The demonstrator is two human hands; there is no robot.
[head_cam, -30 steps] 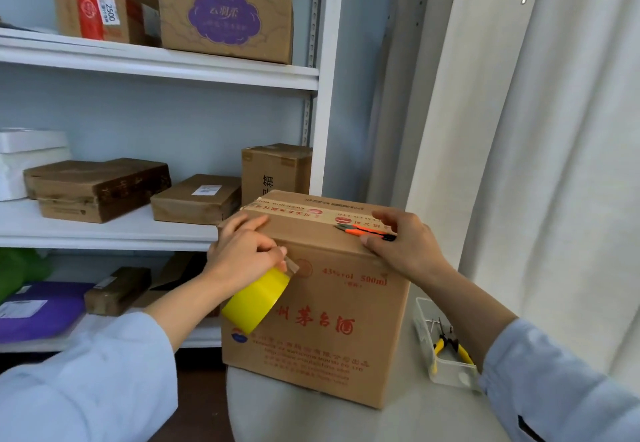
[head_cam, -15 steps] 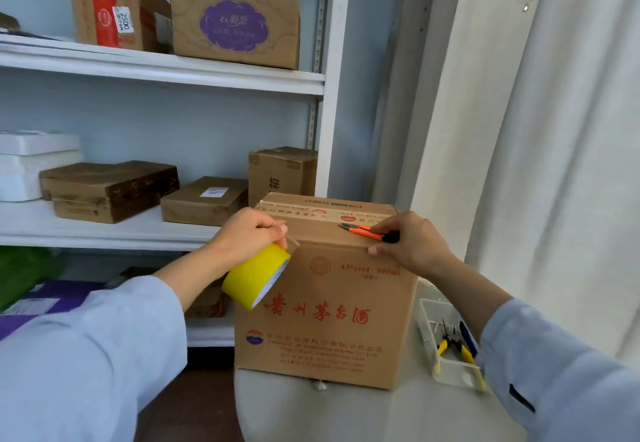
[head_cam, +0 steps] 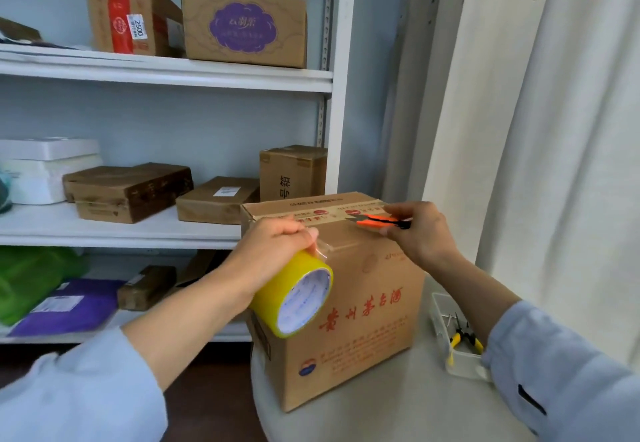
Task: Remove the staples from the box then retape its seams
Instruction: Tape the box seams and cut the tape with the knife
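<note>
While your left hand [head_cam: 273, 251] curls round the yellow roll of tape [head_cam: 292, 298], it holds the roll against the upper left corner of the box [head_cam: 349, 331], with a clear strip of tape [head_cam: 323, 247] running from the roll up onto the box's top edge under your thumb.

Your right hand [head_cam: 415, 234] pinches a pair of orange-handled snips [head_cam: 375, 220], laid flat over the top of the box near its right edge, blades pointing left along the printed tape on the centre seam.

Box: brown cardboard, red lettering on the front, upright on the pale round counter [head_cam: 398, 414], its top flaps closed.

Tray [head_cam: 460, 365]: clear plastic, on the counter just right of the box, holding yellow-handled pliers [head_cam: 464, 337]; partly hidden by your right sleeve.

Sleeves: light blue, both pushed back from the wrists.

Shelves [head_cam: 166, 74]: white, behind and left of the box.
- Upper: a carton with red tape [head_cam: 128, 14]; a carton with a purple label [head_cam: 244, 28].
- Middle: white foam boxes [head_cam: 45, 168]; three brown parcels [head_cam: 128, 192].
- Lower: a green bag [head_cam: 31, 279]; a purple mailer [head_cam: 69, 306]; a small brown parcel.

Curtain [head_cam: 554, 147]: white, hanging at the right.
</note>
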